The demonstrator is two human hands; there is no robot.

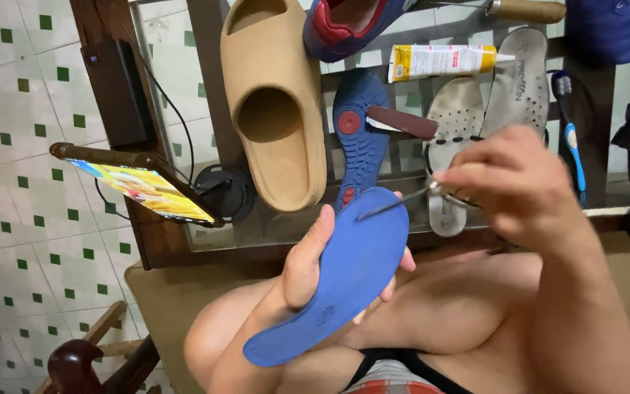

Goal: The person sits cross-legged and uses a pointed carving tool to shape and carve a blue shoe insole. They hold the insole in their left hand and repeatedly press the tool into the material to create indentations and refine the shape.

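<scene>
My left hand [308, 266] holds a blue shoe insole [344, 273] from underneath, thumb on its top face, above my lap. My right hand [508, 179] is closed around the handle of a thin metal awl-like tool [395, 203], whose tip rests on the upper edge of the insole. On the glass-topped table behind lie a blue rubber outsole [362, 135] with a dark brown strip [402, 122] across it, and two pale insoles [490, 102].
A tan foam slide [271, 102], a blue and red sneaker [348, 25], a glue tube [442, 60] and a toothbrush [570, 138] lie on the table. A phone [144, 186] on a stand shows a bright screen at left. Tiled floor and a wooden chair [89, 361] are lower left.
</scene>
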